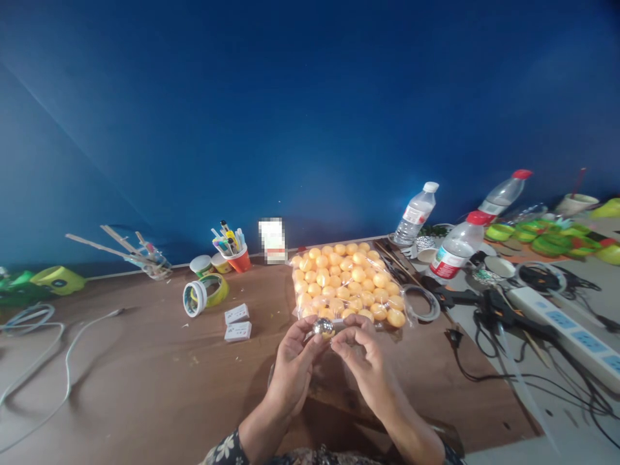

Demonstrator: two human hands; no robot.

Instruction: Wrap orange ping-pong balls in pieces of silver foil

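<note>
A small shiny silver ball (323,327) is pinched between the thumb and fingers of my left hand (294,365), just above the table's near part. My right hand (363,352) is closed beside it, thumb and fingertips together at the ball's right side. Something small and pale shows at those fingertips, too small to name. Right behind both hands lies a clear plastic bag of orange balls (346,281).
Two small boxes (237,331), a tipped jar (196,297) and a red cup of pens (238,258) are to the left. Plastic bottles (455,252), a roll of tape (423,303), a power strip (571,329) and tangled black cords crowd the right. A white cable (68,361) runs along the far left.
</note>
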